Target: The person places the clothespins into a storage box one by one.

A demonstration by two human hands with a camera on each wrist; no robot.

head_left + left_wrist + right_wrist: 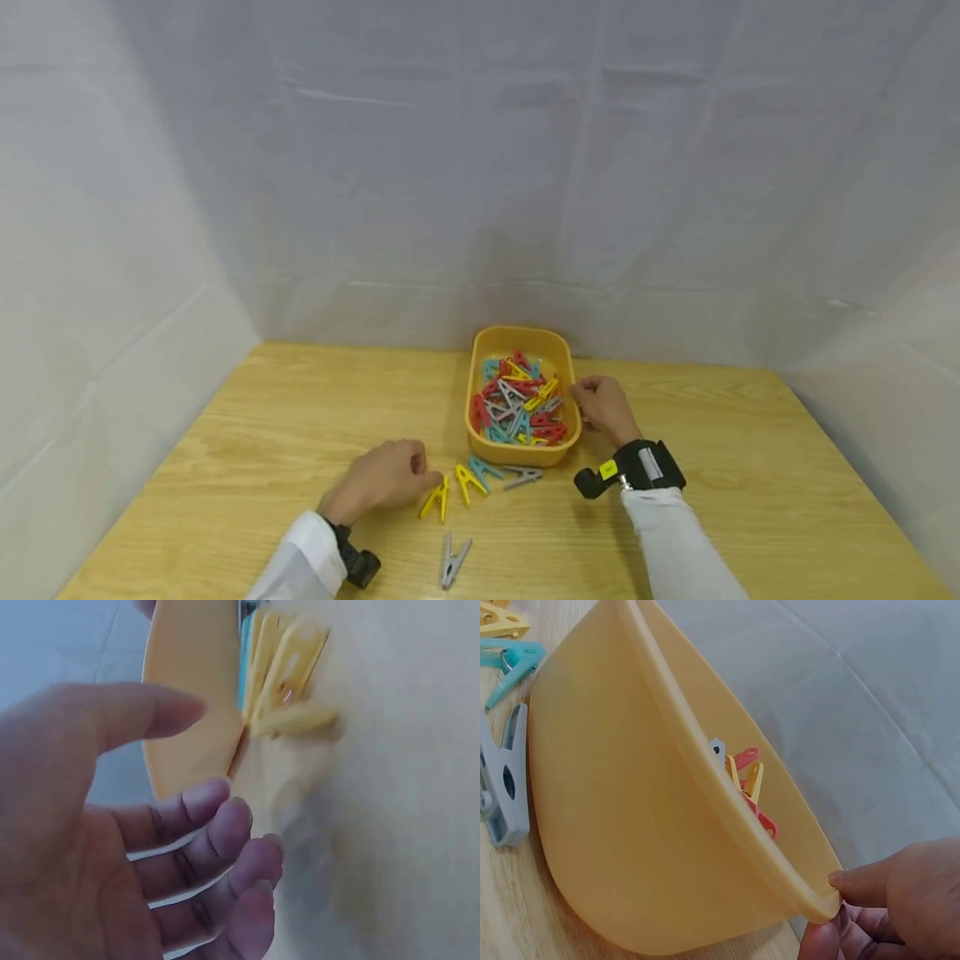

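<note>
The left hand [386,477] rests on the wooden table [247,433], its fingers loosely bent and holding nothing, fingertips just beside a yellow plastic clothespin [437,500]. That clothespin lies flat, its long axis running away from the person and leaning slightly right; which end is the jaw cannot be told. The right hand [603,404] pinches the right rim of the yellow-orange plastic tub [558,346] between thumb and fingers. The tub stands upright near the table's middle, its long axis running front to back, filled with red, grey, teal and yellow clothespins [519,400]. Before its near wall lie a second yellow clothespin [469,481], a teal one [484,468] and a grey one [522,476]. Another grey clothespin [453,561] lies closer to the person.
</note>
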